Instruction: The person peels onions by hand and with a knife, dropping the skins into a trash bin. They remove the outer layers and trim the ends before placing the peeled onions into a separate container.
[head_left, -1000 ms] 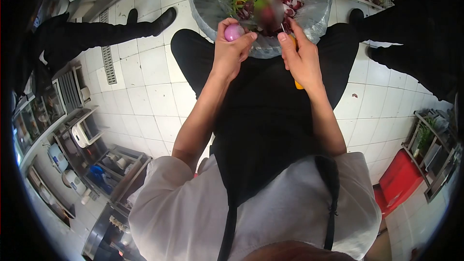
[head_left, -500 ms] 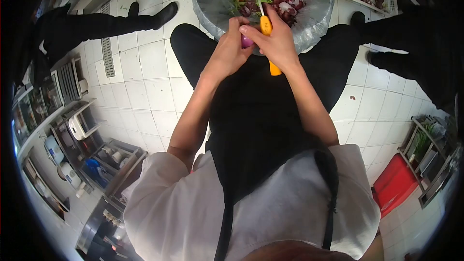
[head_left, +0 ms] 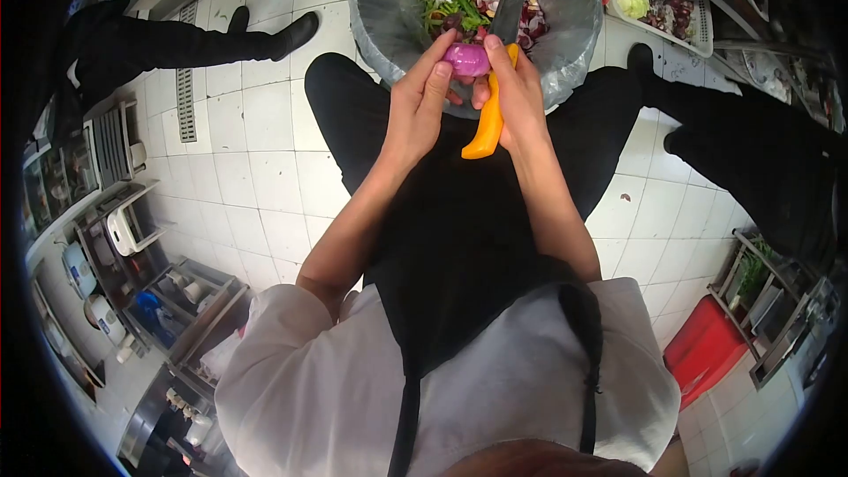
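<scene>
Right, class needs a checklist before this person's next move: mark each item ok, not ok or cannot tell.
1. Onion held: ok, in the left hand.
2. Knife gripped: ok, in the right hand.
3. Blade pointing away from the body: ok, out over the bin.
4. Fingers clear of the cutting edge: cannot tell, too fine to make out.
5. Blade sharp: cannot tell.
6. Floor free of bits: not ok, a small scrap lies on the right.

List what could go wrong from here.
The purple onion looks smooth and could slip from the left hand, dropping into the plastic-lined bin below. The right hand grips the knife with its thumb close to the blade's base, so a shift in grip might cut it. The blade, over the bin, could nick the liner if lowered.
</scene>
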The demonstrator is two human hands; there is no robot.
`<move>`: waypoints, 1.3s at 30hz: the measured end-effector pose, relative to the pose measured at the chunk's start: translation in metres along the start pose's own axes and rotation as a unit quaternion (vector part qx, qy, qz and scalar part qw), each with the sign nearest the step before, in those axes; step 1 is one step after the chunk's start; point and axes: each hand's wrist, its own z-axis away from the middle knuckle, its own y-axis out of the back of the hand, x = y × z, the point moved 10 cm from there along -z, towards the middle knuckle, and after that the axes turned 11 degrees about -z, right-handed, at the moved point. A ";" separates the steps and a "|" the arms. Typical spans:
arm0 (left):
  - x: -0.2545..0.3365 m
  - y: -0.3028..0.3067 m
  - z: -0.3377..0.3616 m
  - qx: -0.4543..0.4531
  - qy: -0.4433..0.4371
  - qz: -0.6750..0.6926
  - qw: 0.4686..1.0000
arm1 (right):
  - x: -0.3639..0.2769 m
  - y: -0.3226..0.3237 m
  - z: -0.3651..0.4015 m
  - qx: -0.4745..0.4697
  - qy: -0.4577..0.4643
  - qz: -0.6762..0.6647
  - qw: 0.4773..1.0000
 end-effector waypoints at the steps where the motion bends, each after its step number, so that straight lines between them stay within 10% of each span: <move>1: 0.002 -0.001 -0.001 0.008 0.000 -0.011 1.000 | 0.001 0.000 0.001 -0.003 0.000 -0.003 1.000; 15: -0.016 0.023 -0.008 0.179 0.086 0.090 0.976 | 0.012 -0.001 0.006 -0.029 -0.054 -0.147 0.987; 22: -0.024 0.044 -0.011 0.109 0.125 -0.021 0.986 | 0.019 0.002 0.002 -0.042 -0.104 -0.237 0.965; 28: 0.032 0.029 -0.014 0.070 -0.110 -0.268 0.955 | 0.033 0.017 0.003 0.004 -0.140 -0.238 0.961; 32: 0.019 0.030 -0.022 0.059 -0.039 -0.258 0.964 | 0.028 0.014 0.002 -0.021 -0.123 -0.227 0.966; 36: 0.063 0.000 -0.020 -0.045 -0.134 -0.225 0.964 | 0.021 0.012 0.006 -0.005 -0.117 -0.242 0.963; 39: 0.062 -0.001 -0.013 0.044 -0.200 -0.298 0.932 | 0.026 0.014 0.005 0.010 -0.103 -0.259 0.960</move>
